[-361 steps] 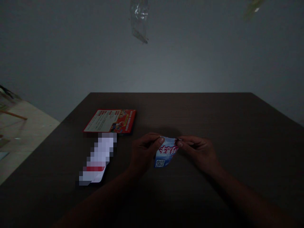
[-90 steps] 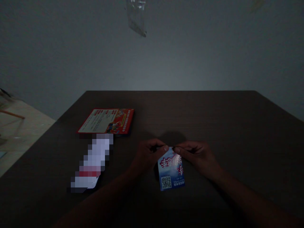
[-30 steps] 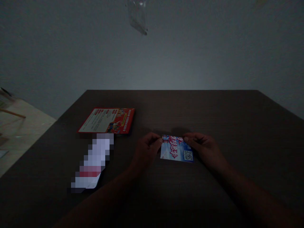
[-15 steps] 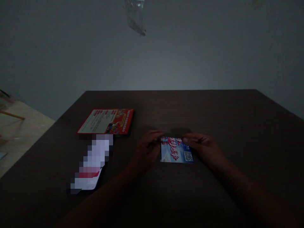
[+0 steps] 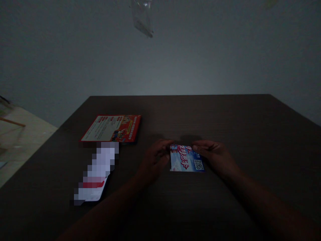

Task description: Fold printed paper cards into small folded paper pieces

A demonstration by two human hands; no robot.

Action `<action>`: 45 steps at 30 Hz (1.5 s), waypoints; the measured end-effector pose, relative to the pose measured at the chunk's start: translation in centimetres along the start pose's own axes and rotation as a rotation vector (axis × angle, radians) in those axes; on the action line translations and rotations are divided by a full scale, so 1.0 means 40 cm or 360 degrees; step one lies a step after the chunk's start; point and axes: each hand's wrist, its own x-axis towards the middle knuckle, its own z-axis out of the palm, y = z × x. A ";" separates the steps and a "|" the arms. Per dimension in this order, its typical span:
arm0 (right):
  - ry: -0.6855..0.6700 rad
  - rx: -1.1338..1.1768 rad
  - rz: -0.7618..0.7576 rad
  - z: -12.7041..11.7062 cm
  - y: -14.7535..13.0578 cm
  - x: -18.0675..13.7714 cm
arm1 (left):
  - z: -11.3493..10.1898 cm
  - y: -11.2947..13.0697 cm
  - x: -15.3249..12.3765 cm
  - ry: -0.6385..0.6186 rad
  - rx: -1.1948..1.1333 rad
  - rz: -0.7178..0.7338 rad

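Note:
A small square printed card (image 5: 182,159), blue and white with red lettering and a QR code, is between my hands, above the dark table. My right hand (image 5: 217,155) pinches its upper right part, thumb on the printed face and fingers behind. At the left edge is my left hand (image 5: 155,159), thumb and fingers curved and apart. Its fingertips come close to the upper left corner; whether they touch is hard to tell in the dim light.
On the left of the table (image 5: 210,113) lies a red and cream printed box or booklet (image 5: 104,129). Nearer me is a lit phone (image 5: 94,194), its screen mostly blurred out. A clear plastic bag (image 5: 142,18) hangs on the wall behind.
My left thumb and fingers have shifted very slightly at the card's left edge. The card and my right hand stay almost in place.

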 end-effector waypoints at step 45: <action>-0.0317 -0.1356 -0.1418 0.020 0.012 -0.015 | 0.021 0.003 0.016 -0.0155 0.1333 0.0082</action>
